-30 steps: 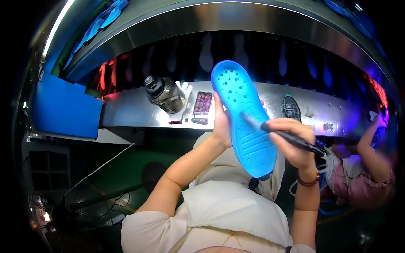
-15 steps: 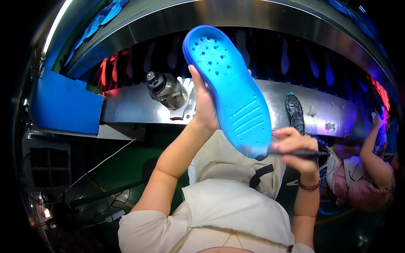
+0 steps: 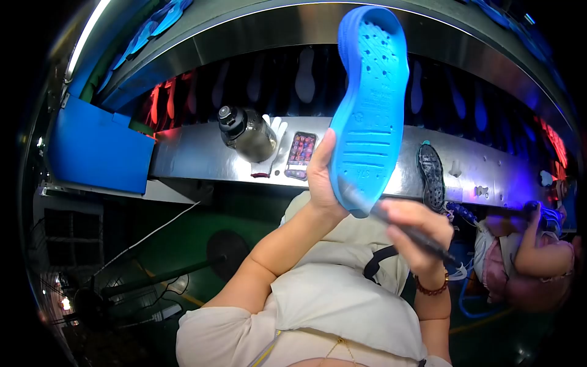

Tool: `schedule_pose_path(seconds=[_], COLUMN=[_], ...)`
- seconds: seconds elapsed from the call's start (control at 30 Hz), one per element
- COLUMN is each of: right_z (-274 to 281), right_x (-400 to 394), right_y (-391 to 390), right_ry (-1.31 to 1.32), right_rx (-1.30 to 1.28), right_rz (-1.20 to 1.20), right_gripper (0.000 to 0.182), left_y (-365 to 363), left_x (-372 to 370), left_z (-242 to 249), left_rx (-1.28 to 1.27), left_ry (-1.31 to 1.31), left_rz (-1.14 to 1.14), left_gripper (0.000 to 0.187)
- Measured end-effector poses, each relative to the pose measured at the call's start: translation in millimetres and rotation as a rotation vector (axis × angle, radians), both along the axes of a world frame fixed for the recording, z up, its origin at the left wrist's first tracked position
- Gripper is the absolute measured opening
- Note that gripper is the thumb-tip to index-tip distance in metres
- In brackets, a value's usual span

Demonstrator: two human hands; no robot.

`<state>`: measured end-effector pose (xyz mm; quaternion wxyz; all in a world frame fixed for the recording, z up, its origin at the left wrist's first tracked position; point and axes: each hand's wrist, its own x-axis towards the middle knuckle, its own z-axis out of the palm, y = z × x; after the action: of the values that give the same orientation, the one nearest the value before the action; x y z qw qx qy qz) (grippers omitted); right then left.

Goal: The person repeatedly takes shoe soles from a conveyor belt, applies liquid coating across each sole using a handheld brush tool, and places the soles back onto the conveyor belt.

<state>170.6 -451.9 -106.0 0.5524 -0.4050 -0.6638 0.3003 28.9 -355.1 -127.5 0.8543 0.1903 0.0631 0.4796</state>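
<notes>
My left hand [image 3: 323, 177] grips a blue shoe sole [image 3: 370, 131] by its lower left edge, thumb on the side. The sole stands almost upright in front of me, its inner face towards me, with small holes near the top and raised ridges lower down. In my right hand [image 3: 422, 229] is a brush with a dark handle [image 3: 433, 244], closed between the fingers. Its pale, motion-blurred tip [image 3: 354, 192] overlaps the bottom end of the sole.
On the metal bench [image 3: 202, 150] stand a dark bottle [image 3: 247, 134], a white glove [image 3: 275, 137] and a phone [image 3: 301, 156]. A black sole [image 3: 431, 174] lies to the right. Behind, a dark conveyor carries several soles [image 3: 304, 76]. Another person [image 3: 532, 257] works at right.
The sole has moved right and up and turned more upright, uncovering the phone. My left hand has shifted right, and my right hand has moved slightly lower, with the brush still at the sole's bottom end.
</notes>
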Motion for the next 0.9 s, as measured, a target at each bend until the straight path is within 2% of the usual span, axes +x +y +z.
schedule_pose_path(seconds=[0.03,0.1,0.17,0.2,0.3,0.33,0.37,0.43,0.5,0.57,0.63,0.7,0.73,0.77,0.83,0.87,0.9], right_z=[7,4,7,5,12,11,13,16,25,26,24,27,29,34,37,39,35], right_x=[-3,8,15,14,13,18,21,25,28,27,26,19,16,17,32,38,40], right_y=[-3,-1,3,6,8,8,7,14,16,15,15,10,9,7,10,17,24], right_ry=[-0.006,0.244,0.194,0.164,0.029,0.23,0.302,0.06,-0.103,0.031,-0.045,-0.122,-0.152,-0.182,-0.035,-0.235,-0.271], right_rx=[0.019,-0.068,-0.089,-0.139,-0.047,-0.111,-0.159,-0.1,-0.035,-0.058,-0.009,-0.067,-0.046,-0.027,0.024,0.041,0.004], right_rz=[0.066,0.145,-0.109,-0.054,0.154,0.205,0.082,0.007,0.218,0.122,0.053,0.26,0.38,0.406,0.234,0.143,0.246], right_gripper=[0.021,0.023,0.023,0.023,0.021,0.02,0.021,0.021,0.02,0.021,0.021,0.021,0.02,0.021,0.02,0.019,0.02], left_y=[1,0,1,3,9,7,8,12,16,18,20,28,30,34,36,32,31], left_x=[-1,0,1,1,0,0,-1,-3,-6,-6,-5,-6,-5,-7,-13,-11,-11], left_z=[0,5,8,6,4,9,10,11,11,16,20,22,23,23,26,34,38], left_rx=[0.011,-0.063,-0.063,-0.046,0.01,-0.028,-0.03,0.027,0.027,0.012,0.031,-0.048,-0.097,-0.097,-0.099,-0.148,-0.087], left_ry=[-0.078,-0.085,-0.001,-0.02,-0.03,-0.032,-0.03,0.025,-0.017,-0.006,0.054,0.037,0.003,0.006,0.151,0.25,0.423], left_rz=[-0.048,-0.054,-0.001,-0.025,-0.075,-0.073,-0.074,-0.085,-0.116,-0.149,-0.13,-0.275,-0.313,-0.311,-0.464,-0.478,-0.527], left_gripper=[0.053,0.053,0.052,0.053,0.053,0.053,0.053,0.052,0.052,0.052,0.052,0.058,0.055,0.055,0.05,0.043,0.042])
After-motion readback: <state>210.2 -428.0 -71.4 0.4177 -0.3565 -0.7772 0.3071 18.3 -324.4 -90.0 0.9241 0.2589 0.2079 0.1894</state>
